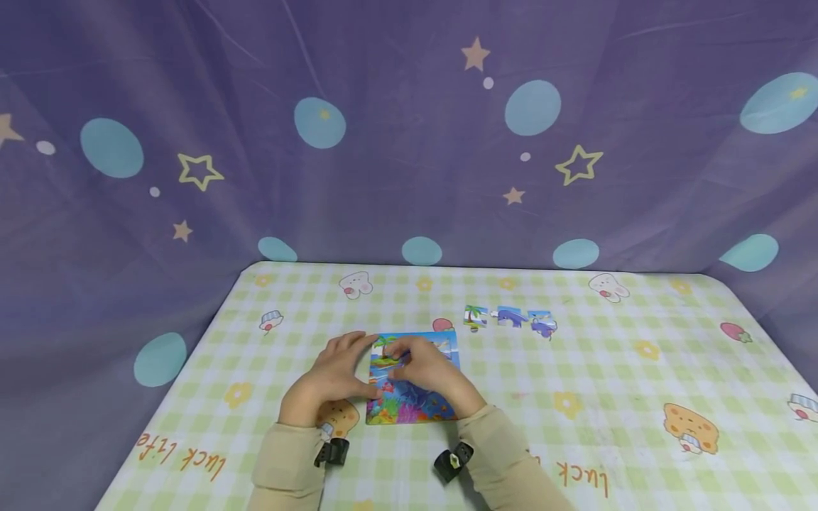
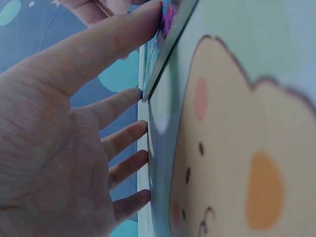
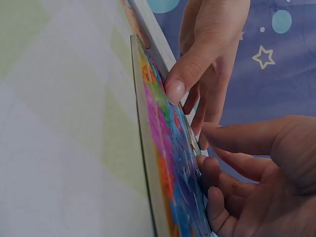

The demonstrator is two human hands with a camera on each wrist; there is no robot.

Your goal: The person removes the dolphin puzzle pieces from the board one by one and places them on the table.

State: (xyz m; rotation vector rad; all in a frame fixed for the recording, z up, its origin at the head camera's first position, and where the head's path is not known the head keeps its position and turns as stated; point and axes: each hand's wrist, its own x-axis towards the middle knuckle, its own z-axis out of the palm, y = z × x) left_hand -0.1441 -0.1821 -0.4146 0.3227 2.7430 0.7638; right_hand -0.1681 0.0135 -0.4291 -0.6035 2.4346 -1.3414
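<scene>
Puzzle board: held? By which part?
No clear grip: left hand touches the left edge of the puzzle board; whether the right hand pinches anything can't be told.

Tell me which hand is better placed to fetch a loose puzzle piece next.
Probably the right hand: it is nearer the three loose puzzle pieces, while the left hand touches the left edge of the jigsaw puzzle.

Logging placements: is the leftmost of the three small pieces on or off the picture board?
Off: the palm-tree piece lies on the tablecloth, apart from the picture board.
</scene>
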